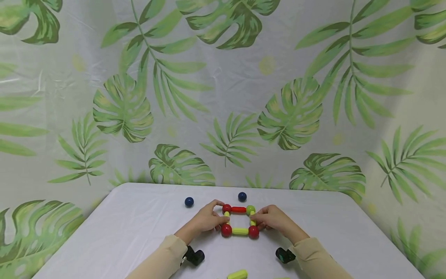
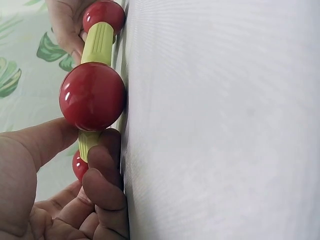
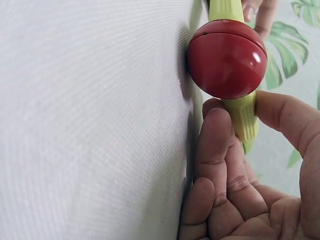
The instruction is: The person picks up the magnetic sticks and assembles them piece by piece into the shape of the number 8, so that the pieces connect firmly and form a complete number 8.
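Note:
A flat square of rods and balls lies on the table, joined at its corners. Red balls (image 1: 226, 230) form three corners, and a green ball (image 1: 250, 210) is at the far right. Its far side is a red rod (image 1: 238, 209); the other sides are yellow-green rods, including the near one (image 1: 240, 231). My left hand (image 1: 208, 217) pinches the left yellow-green rod (image 2: 89, 145) between thumb and fingers, one finger reaching to the far red ball. On the other side, my right hand (image 1: 274, 219) pinches the right yellow-green rod (image 3: 244, 119), just beyond the near red ball (image 3: 227, 59).
Two dark blue balls (image 1: 189, 202) (image 1: 242, 197) sit near the far table edge. A loose yellow-green rod (image 1: 237, 274) lies at the near edge. Black wrist cameras (image 1: 195, 256) (image 1: 285, 255) hang below both wrists. Behind the white table (image 1: 139, 217) rises a leaf-patterned curtain (image 1: 237, 97).

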Action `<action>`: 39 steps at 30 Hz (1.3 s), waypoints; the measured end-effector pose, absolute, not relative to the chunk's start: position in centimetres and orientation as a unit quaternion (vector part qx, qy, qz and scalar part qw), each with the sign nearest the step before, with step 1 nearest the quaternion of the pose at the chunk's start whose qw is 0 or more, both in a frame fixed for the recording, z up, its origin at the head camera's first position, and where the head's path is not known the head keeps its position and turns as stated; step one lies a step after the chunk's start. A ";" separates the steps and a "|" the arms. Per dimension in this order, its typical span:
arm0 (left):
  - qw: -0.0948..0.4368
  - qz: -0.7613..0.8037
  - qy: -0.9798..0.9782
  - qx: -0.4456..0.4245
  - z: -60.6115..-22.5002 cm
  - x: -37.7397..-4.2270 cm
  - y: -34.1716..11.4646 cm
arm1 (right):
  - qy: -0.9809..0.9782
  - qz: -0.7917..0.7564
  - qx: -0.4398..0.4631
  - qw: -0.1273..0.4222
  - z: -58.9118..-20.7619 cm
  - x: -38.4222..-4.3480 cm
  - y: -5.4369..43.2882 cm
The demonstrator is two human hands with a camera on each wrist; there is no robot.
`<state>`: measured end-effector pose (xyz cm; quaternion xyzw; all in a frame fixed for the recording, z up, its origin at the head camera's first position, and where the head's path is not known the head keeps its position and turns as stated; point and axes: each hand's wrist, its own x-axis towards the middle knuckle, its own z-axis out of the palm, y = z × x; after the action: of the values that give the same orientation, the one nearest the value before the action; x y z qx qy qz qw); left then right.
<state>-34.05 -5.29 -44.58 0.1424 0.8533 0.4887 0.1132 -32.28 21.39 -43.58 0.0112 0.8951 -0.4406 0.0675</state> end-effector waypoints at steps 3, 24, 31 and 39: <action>0.115 0.489 0.853 0.141 -44.6 -34.0 -5.3 | 0.899 -0.433 0.021 0.068 -43.7 -32.4 21.3; 0.118 0.492 0.852 0.137 -44.6 -34.0 -5.2 | 0.916 -0.396 0.023 0.060 -43.7 -32.2 20.8; 0.118 0.491 0.852 0.136 -44.7 -34.1 -5.2 | 0.914 -0.400 0.025 0.059 -43.7 -32.2 20.8; 0.114 0.490 0.853 0.139 -44.3 -34.3 -5.0 | 0.913 -0.403 0.020 0.062 -43.5 -32.3 20.9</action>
<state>-34.26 -4.95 -44.34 0.1394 0.8531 0.4896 0.1142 -32.29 20.88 -43.52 0.0197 0.9127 -0.4035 0.0622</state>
